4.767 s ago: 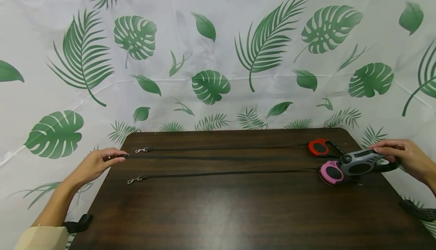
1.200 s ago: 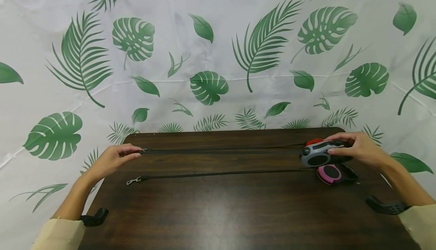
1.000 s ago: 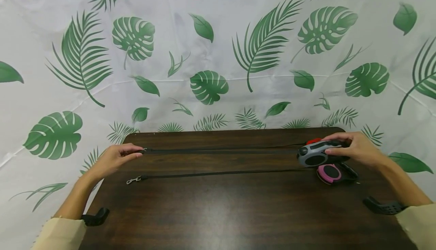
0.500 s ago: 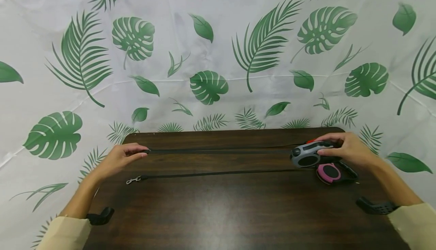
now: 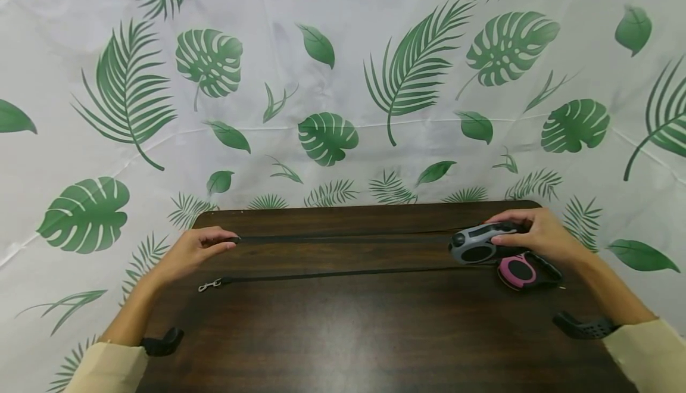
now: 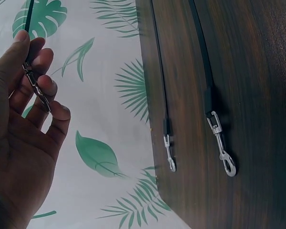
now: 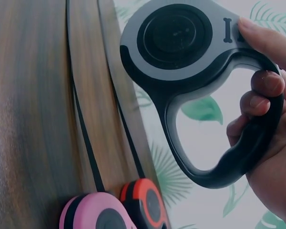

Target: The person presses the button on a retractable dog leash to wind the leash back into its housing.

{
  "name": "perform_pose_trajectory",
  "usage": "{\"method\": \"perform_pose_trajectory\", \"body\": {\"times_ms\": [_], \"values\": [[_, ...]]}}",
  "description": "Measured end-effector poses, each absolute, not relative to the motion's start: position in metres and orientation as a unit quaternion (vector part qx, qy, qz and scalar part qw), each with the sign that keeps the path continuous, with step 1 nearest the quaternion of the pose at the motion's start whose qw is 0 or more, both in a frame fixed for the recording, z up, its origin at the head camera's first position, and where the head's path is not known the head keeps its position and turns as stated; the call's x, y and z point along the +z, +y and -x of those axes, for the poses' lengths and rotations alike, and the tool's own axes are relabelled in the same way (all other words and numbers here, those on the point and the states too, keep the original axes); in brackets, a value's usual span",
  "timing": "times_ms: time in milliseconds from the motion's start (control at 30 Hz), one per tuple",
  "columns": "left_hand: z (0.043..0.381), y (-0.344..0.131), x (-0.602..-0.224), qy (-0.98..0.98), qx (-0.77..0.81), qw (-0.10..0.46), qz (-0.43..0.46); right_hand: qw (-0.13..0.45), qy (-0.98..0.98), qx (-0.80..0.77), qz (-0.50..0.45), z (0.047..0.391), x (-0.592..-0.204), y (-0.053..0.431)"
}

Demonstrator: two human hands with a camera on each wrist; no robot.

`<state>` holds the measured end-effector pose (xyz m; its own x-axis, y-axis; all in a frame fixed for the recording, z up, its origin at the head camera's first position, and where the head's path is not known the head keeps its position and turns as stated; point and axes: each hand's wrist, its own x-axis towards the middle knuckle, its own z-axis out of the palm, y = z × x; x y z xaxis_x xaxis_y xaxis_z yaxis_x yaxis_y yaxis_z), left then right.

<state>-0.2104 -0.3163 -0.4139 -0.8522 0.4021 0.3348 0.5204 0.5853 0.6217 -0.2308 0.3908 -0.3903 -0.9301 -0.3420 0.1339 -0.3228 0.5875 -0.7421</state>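
Head view shows a person with three retractable leashes at a dark table (image 5: 343, 327): two lie drawn out, one is in hand. The pink leash (image 5: 517, 271) rests with its strap running straight left to a metal clip (image 5: 209, 285). Just beyond it sits the red leash (image 7: 152, 205), its strap likewise extended; both appear finished. The gray leash (image 5: 477, 245), held raised just left of and beyond the pink leash, seems the only one left to set down. The right hand (image 5: 541, 235), beyond the pink leash, grips the gray one's black handle (image 7: 252, 152), fingers curled through the loop. Well to the left of the pink leash, the left hand (image 5: 200, 250) pinches the gray leash's strap beside its clip, so the strap stretches between both hands.

Compared with the earliest frame, the gray leash has shifted from overlapping the pink leash's right side to its left and beyond, now hiding nearly all of the red leash from the head camera. The left hand has come inward toward the pink leash, which stays put.
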Motion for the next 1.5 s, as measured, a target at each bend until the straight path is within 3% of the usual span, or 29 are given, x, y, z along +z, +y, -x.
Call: {"method": "perform_pose_trajectory", "body": {"times_ms": [1500], "values": [[0.221,-0.286,-0.419,-0.865,-0.387,0.105,0.300,0.001,0.869,-0.445,0.217,0.235,-0.404,0.351]]}}
